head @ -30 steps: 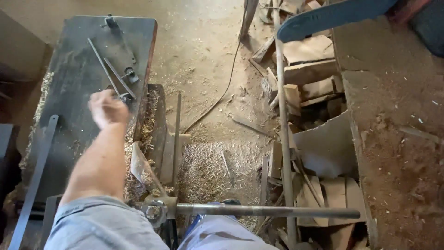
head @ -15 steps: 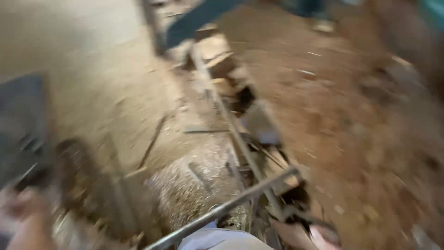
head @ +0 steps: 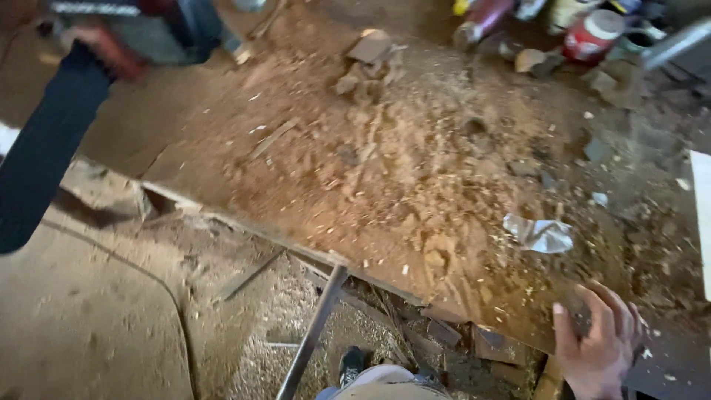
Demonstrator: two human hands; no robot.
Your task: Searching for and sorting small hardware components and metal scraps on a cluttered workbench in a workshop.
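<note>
**Grip.** Right hand (head: 596,344): fingers spread and lightly curled, palm down, holding nothing that can be seen. It rests on the workbench (head: 222,159) at its near edge, toward the near right corner. There may be a small dark piece under the fingertips, but that cannot be told. The left hand is out of frame.

**Step in hand (judged).** The hand is planted flat on the bench edge, a bracing or feeling contact rather than a grasp. Picking anything off this surface would call for a pinch through loose dust, so the fingers would have to close from their present spread.

**Nearest item.** Crumpled scrap (head: 539,234), silvery-white, foil or thin plastic, creased and light. It lies near the hand but apart from it, further in from the near edge.

**Bench surface.** Flat board under a thick, uneven coat of reddish-brown sawdust, heaped and clumped toward the middle.

**Far edge.** Wood offcuts (head: 368,48), angular and dusty. Cans and bottles (head: 592,33) at the far right corner, rounded, red and white, blurred.

**Below the near edge.**
- Metal bar (head: 315,333): straight, grey, slanting.
- Shoe (head: 352,363): dark.
- Floor: pale, with shavings.

**Far left.** Another person's dark sleeve or trouser leg (head: 44,148), blurred.
</note>
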